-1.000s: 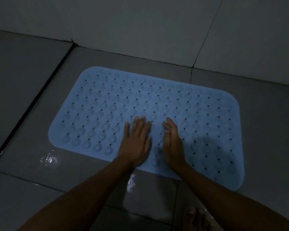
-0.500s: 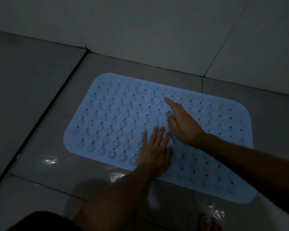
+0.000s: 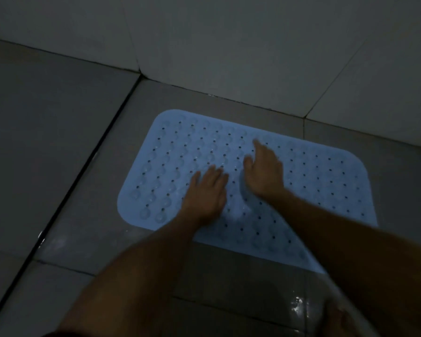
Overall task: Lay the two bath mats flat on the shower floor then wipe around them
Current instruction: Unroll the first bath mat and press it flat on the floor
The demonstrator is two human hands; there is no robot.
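Observation:
A light blue bath mat with rows of round bumps and small holes lies flat on the grey tiled shower floor, close to the back wall. My left hand presses flat on the mat near its front edge, fingers straight. My right hand rests on the mat just to the right of it and a little farther back, fingers extended and blurred by motion. My right forearm hides part of the mat's front right corner. Only one mat is in view.
The tiled wall rises just behind the mat. A dark grout line runs along the floor left of the mat. Wet glints show on the floor at the bottom right, beside my foot.
The view has shifted, so the mat sits farther right. My right hand went from beside the left hand to farther back on the mat. The left hand stays pressed near the front edge.

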